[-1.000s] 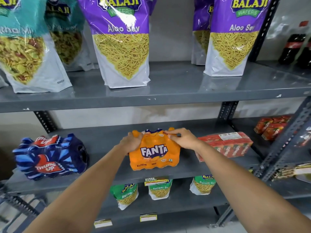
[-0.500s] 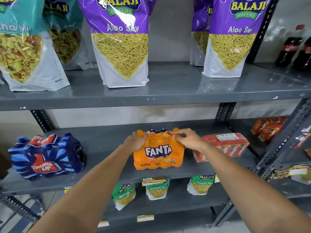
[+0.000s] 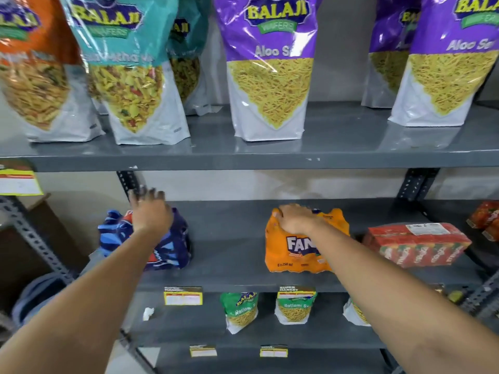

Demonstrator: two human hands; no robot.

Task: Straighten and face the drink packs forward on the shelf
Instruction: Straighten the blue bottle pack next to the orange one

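An orange Fanta pack (image 3: 286, 255) stands on the grey middle shelf (image 3: 229, 268), its logo facing me. My right hand (image 3: 294, 220) lies over its top left corner, fingers curled onto the wrap. To the left a blue Thums Up pack (image 3: 175, 247) lies skewed at the shelf's left end. My left hand (image 3: 149, 211) hovers just above it, blurred, fingers spread, holding nothing; my forearm hides part of that pack. A red juice-carton pack (image 3: 415, 244) sits right of the Fanta pack, turned at an angle.
Large Balaji snack bags (image 3: 270, 85) line the shelf above. Small green snack bags (image 3: 239, 311) and price tags (image 3: 183, 295) are on the shelf below. A slotted upright (image 3: 35, 238) stands at the left, with more red packs (image 3: 486, 220) far right.
My left hand has let go of the Fanta pack and swung left over the blue pack. My right hand slid to the Fanta pack's top left. The view shifted left.
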